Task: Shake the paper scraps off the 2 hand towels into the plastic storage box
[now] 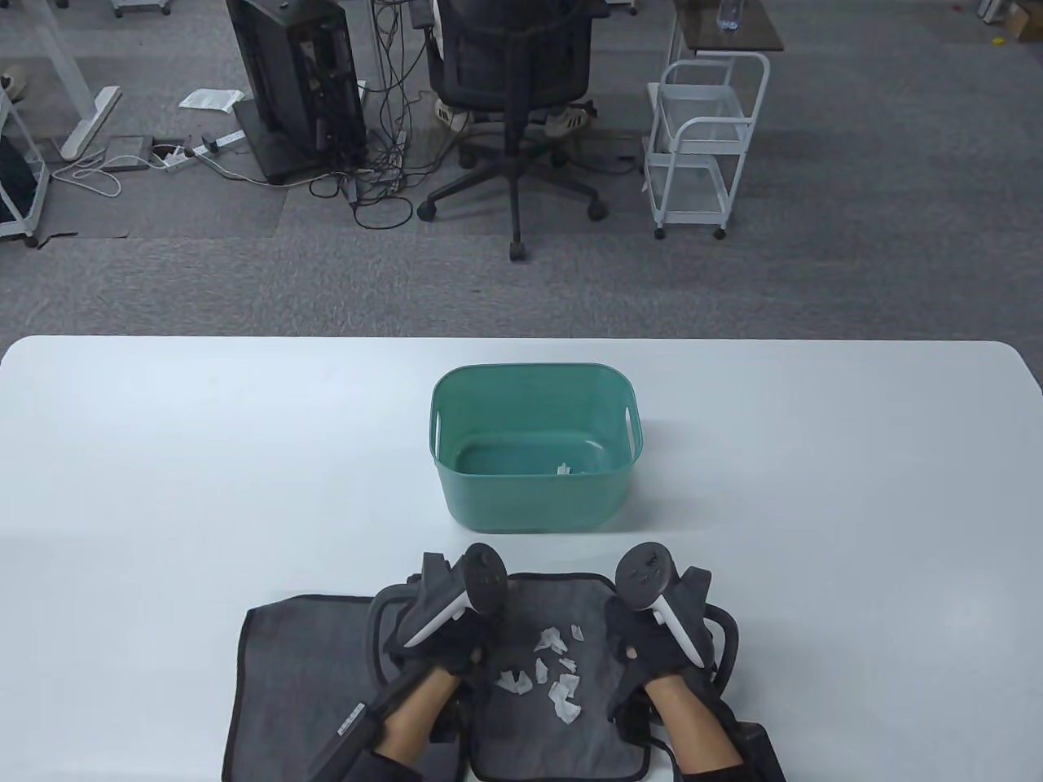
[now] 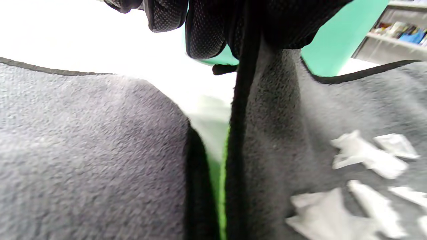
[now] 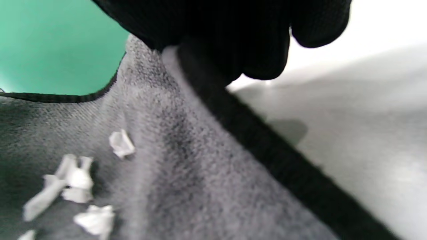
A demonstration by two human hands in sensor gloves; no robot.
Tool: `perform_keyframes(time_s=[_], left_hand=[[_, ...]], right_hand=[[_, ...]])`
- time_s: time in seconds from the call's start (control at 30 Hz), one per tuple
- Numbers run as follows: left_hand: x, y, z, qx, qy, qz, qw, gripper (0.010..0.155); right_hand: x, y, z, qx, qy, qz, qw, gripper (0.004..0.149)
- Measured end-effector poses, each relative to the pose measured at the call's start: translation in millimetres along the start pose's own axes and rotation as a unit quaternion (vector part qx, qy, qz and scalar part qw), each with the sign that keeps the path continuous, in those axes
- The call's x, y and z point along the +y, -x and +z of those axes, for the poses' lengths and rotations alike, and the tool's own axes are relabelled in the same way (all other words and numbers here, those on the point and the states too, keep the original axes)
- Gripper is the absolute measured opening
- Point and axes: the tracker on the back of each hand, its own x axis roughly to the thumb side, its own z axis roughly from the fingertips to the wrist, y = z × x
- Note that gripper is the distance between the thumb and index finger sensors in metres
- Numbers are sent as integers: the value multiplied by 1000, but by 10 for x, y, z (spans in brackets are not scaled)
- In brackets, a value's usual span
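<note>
My left hand [image 1: 444,631] has its fingers [image 2: 203,30] curled and pinching the far left corner of the right-hand towel [image 1: 562,733]; in the left wrist view the black-hemmed edge rises straight up into my fingertips. My right hand [image 1: 660,643] does the same at the far right corner, fingers [image 3: 233,40] closed tight on the hem, the cloth pulled up into a ridge under them.

That towel lies in the lower middle of the table view, its long axis running from the bottom edge of the frame up toward the box, the far edge lifted between my hands. The paper scraps [image 1: 550,672] sit loose on its middle, between my two hands.

The second towel [image 1: 297,692] lies flat to the lower left, just beside the first.

The green plastic storage box [image 1: 534,448] stands upright at the centre of the white table [image 1: 163,456], just above the lifted edge, open side up, with a few scraps in its lower right corner.
</note>
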Motion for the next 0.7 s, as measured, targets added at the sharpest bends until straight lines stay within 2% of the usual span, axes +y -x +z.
perform_keyframes(time_s=[0.23,0.3,0.37,0.5,0.63,0.7], left_hand=[[75,2,120,-28,-21,10,999,40],[117,0,160,-30,-33,18,999,40],[189,-27,216,-37,-42,34,998,40],[341,-128,318,-38,-66,32,997,41],[438,-188,324,-32,-35,57,997,42],[516,-213,332,-28,-42,79,996,42]], right_hand=[[-36,-207,150,-45,39,-11,998,41],[-57,-281,210,-59,51,-4,997,48],[-108,-349,275,-71,62,10,995,48],[-254,-457,413,-78,42,-21,996,47],[-385,-543,499,-88,17,-59,994,46],[-418,-576,482,-79,-9,-91,993,45]])
